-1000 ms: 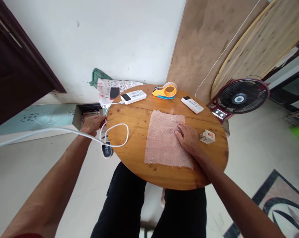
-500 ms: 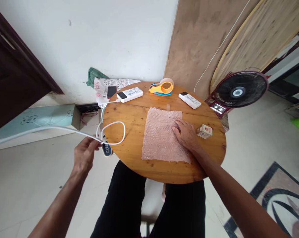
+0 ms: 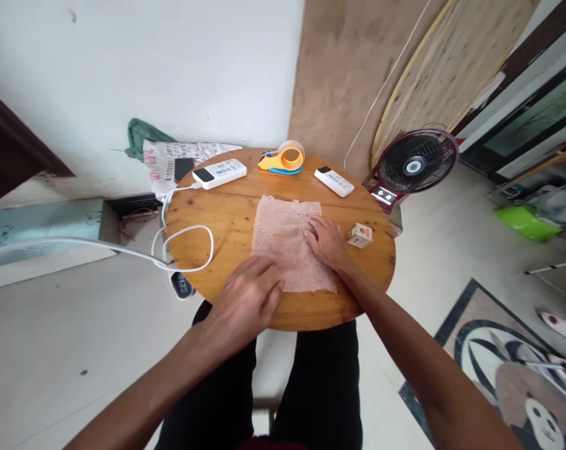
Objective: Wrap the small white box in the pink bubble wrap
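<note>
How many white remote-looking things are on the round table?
2. One white remote lies at the table's far left edge with a white cable plugged into it. The other white remote lies at the far right, beside the orange tape dispenser. None looks hidden.

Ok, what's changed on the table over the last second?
The left hand left the white cable at the table's left edge and swung right onto the near-left corner of the bubble wrap. The right hand stays flat on the wrap. The small box, tape dispenser and both white devices are unmoved.
</note>
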### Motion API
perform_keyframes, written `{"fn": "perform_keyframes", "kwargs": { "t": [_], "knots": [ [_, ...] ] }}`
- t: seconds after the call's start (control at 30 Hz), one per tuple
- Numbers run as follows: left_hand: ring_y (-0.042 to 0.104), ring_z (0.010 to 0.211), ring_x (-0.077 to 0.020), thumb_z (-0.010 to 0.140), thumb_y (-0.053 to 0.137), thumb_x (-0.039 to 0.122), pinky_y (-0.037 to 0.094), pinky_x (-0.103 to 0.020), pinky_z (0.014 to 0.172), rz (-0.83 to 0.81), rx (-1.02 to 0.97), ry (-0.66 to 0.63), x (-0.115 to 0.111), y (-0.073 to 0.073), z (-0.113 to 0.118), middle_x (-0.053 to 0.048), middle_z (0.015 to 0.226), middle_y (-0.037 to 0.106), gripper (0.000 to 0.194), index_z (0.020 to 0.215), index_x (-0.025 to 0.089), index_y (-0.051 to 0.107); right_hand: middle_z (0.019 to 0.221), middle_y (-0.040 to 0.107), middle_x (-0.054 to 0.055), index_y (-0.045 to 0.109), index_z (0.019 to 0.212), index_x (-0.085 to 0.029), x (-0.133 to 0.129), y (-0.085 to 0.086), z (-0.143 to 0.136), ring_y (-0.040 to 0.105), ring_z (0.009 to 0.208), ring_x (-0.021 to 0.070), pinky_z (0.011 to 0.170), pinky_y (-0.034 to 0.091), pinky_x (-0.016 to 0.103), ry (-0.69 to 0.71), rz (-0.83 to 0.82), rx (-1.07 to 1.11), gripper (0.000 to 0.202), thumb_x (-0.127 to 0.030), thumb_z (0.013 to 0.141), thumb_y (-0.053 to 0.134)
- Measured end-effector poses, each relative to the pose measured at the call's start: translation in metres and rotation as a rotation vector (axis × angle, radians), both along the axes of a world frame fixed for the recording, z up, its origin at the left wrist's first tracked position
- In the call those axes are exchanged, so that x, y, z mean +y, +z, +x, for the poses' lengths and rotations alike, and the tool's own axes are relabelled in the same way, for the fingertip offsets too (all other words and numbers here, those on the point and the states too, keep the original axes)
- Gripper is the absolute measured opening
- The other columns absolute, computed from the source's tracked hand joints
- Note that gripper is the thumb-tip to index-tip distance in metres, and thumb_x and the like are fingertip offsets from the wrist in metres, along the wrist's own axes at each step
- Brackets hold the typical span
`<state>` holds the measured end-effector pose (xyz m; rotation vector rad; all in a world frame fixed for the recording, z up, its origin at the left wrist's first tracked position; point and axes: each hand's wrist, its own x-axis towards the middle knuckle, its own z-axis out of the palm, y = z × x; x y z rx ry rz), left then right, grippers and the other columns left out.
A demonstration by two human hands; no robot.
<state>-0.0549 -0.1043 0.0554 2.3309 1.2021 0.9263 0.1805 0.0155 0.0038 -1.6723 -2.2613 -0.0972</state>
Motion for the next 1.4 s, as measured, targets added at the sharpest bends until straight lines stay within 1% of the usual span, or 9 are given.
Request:
{"fn": "perform_keyframes", "kwargs": {
  "t": [0.1,0.17,0.23,0.3,0.5,0.87,1.07,1.27,1.4],
  "knots": [
    [0.054,0.121,-0.0283,0.088,0.042,0.019,0.043,-0.044,0.103,0.014,0.192,-0.020,0.046,0.000,0.033,-0.015,0.128,0.060,0.038,0.121,0.013,0.060,0.136,0.056,0.011,0.057,0.126,-0.016,-0.001,0.000,0.000,0.049,0.123,0.0282,0.102,0.034,0.043,0.004,0.010,0.003,0.041,-0.037,0.095,0.041],
    [0.040,0.135,-0.0334,0.089,0.046,0.030,0.031,-0.049,0.112,0.006,0.302,-0.033,0.068,-0.008,0.050,-0.020,0.142,0.048,0.050,0.134,0.007,0.050,0.136,0.056,0.011,0.057,0.126,-0.017,-0.001,0.000,0.002,0.049,0.124,0.0278,0.102,0.035,0.042,0.012,0.011,0.015,0.040,-0.036,0.096,0.039],
    [0.028,0.142,-0.0373,0.089,0.047,0.044,0.022,-0.056,0.114,-0.029,0.377,-0.037,0.083,-0.020,0.058,-0.024,0.149,0.038,0.065,0.142,0.007,0.041,0.136,0.056,0.012,0.057,0.126,-0.018,0.000,-0.001,0.004,0.049,0.124,0.0276,0.102,0.035,0.042,0.007,0.011,0.034,0.039,-0.033,0.096,0.038],
    [0.025,0.143,-0.0383,0.088,0.046,0.054,0.017,-0.061,0.113,-0.055,0.414,-0.044,0.090,-0.033,0.059,-0.022,0.151,0.036,0.071,0.145,0.012,0.038,0.135,0.057,0.012,0.058,0.125,-0.018,0.002,-0.003,0.007,0.050,0.124,0.0277,0.102,0.035,0.043,-0.025,0.019,0.060,0.039,-0.030,0.095,0.036],
    [0.022,0.144,-0.0379,0.083,0.045,0.067,0.012,-0.062,0.114,-0.005,0.408,-0.061,0.095,-0.053,0.050,-0.019,0.153,0.033,0.079,0.144,0.017,0.041,0.134,0.057,0.015,0.058,0.124,-0.016,0.006,-0.007,0.011,0.050,0.123,0.0297,0.101,0.037,0.046,-0.098,0.039,0.087,0.039,-0.026,0.093,0.037],
    [0.021,0.145,-0.0379,0.083,0.043,0.069,0.011,-0.062,0.115,-0.010,0.428,-0.048,0.093,-0.048,0.052,-0.021,0.153,0.032,0.083,0.145,0.015,0.040,0.131,0.060,0.012,0.062,0.115,-0.018,0.000,0.001,0.005,0.052,0.119,0.0278,0.097,0.037,0.044,-0.126,0.034,0.042,0.032,-0.024,0.091,0.041],
    [0.021,0.144,-0.0398,0.079,0.049,0.072,0.011,-0.063,0.113,0.011,0.439,-0.033,0.093,-0.055,0.054,-0.021,0.153,0.032,0.085,0.146,0.020,0.039,0.131,0.060,0.010,0.062,0.117,-0.017,-0.003,0.006,0.010,0.052,0.121,0.0238,0.103,0.038,0.041,-0.109,0.005,0.155,0.035,-0.022,0.092,0.038],
    [0.020,0.144,-0.0399,0.080,0.049,0.070,0.011,-0.062,0.114,0.031,0.481,-0.036,0.094,-0.057,0.055,-0.018,0.154,0.031,0.078,0.142,0.022,0.046,0.137,0.055,0.008,0.064,0.116,-0.023,-0.013,0.039,0.047,0.051,0.125,0.0250,0.107,0.038,0.045,-0.082,0.117,0.228,0.032,-0.030,0.088,0.050],
    [0.020,0.145,-0.0393,0.079,0.048,0.071,0.011,-0.061,0.114,0.017,0.499,-0.026,0.094,-0.058,0.055,-0.019,0.154,0.031,0.080,0.141,0.021,0.046,0.133,0.057,0.011,0.053,0.133,-0.023,-0.021,0.051,0.089,0.053,0.120,0.0318,0.102,0.040,0.049,-0.113,-0.057,0.139,0.060,-0.037,0.076,0.066]
  ]
}}
